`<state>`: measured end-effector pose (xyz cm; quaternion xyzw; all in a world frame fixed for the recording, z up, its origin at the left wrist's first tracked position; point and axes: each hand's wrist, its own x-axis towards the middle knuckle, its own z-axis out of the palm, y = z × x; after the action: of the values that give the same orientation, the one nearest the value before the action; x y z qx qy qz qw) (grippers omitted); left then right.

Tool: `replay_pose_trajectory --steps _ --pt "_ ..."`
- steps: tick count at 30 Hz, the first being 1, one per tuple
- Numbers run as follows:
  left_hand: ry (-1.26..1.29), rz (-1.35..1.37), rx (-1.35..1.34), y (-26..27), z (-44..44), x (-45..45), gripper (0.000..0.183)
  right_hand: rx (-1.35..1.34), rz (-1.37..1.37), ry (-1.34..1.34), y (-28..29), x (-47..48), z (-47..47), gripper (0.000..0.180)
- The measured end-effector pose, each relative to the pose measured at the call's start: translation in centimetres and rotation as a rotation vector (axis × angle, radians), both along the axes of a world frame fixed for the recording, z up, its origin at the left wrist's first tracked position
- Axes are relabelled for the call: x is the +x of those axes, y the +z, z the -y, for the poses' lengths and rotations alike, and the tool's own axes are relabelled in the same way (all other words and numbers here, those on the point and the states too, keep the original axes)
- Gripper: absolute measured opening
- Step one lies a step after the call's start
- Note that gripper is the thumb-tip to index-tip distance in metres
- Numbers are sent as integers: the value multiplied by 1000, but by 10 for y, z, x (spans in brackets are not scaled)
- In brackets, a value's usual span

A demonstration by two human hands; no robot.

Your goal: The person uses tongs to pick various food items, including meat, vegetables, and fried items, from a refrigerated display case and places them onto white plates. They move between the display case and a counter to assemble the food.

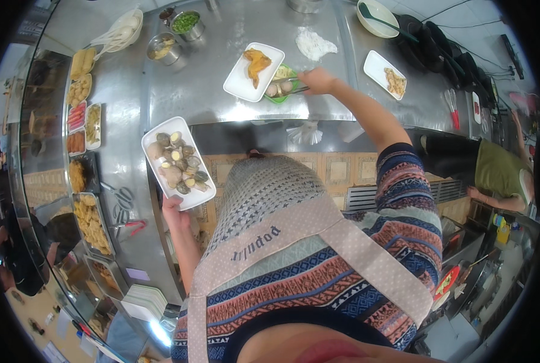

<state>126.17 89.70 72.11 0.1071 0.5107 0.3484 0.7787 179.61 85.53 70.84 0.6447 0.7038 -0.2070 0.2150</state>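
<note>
My left hand (177, 209) holds the lower end of a white rectangular plate (198, 188) of clams, halved boiled eggs and pale rounded pieces. Out over the steel counter, my right hand (319, 80) is shut on metal tongs (300, 89), whose tips are at brownish round pieces in a green dish (276, 100). A second white plate (233, 86) with an orange-yellow chicken wing (256, 66) partly overlaps that dish. White powder (315, 45) lies on the counter just beyond my right hand.
Steel cups hold chopped green herbs (186, 22) and yellowish bits (163, 47). Trays of food (93, 222), scissors (122, 197) and stacked plates (145, 299) line the left counter. A small plate (374, 63) and black pans (428, 50) stand right; a person (499, 170) is beyond.
</note>
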Motion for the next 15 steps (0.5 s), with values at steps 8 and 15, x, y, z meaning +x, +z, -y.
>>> replay_pose_trajectory --steps 8,15 --pt "-78 132 81 -23 15 -4 65 30 0 -133 37 20 48 39" --pt "-86 -105 -24 -43 37 -7 30 928 -247 -1244 15 32 184 35"
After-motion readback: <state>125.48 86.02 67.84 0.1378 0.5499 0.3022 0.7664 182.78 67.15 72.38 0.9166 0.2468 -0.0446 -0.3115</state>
